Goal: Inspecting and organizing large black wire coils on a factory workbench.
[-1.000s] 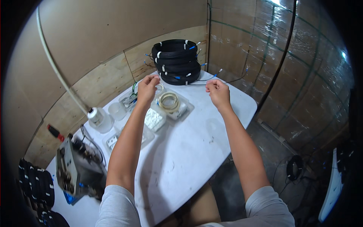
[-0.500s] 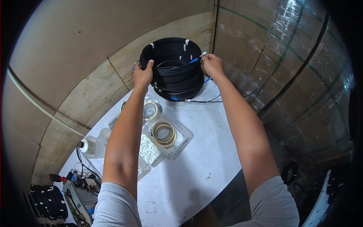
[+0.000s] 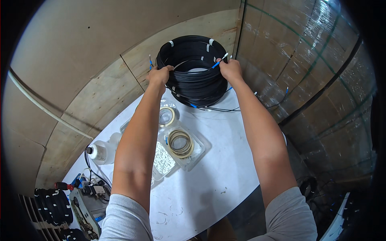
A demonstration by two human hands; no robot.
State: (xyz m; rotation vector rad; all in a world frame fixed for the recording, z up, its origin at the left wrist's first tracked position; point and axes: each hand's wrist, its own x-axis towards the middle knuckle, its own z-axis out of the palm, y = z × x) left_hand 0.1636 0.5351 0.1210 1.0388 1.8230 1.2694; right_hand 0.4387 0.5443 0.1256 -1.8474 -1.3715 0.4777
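A tall stack of black cable coils (image 3: 198, 86), bound at spots with white tape, stands at the far end of the white table. My left hand (image 3: 160, 75) is closed on the left rim of the upper coil, thumb on top. Across from it, my right hand (image 3: 230, 69) grips the right rim, its fingers partly hidden. Beside the right fingers, a blue connector with a white tip (image 3: 217, 64) slants up over the rim. Another blue cable end (image 3: 150, 64) sticks up behind my left hand. Loose cable ends with blue connectors trail to the right of the stack.
Tape rolls (image 3: 179, 143) lie in a clear plastic tray, near another tray of small silvery pieces (image 3: 163, 160). A white bottle (image 3: 97, 153) stands left, above a red-handled screwdriver (image 3: 64, 186) and tools. A wooden wall (image 3: 96, 92) and film-wrapped boxes (image 3: 289, 52) border the table.
My left hand has shifted toward the near left side of the rim. My right hand has come from the white connector tip down onto the coil's rim. The view has shifted slightly.
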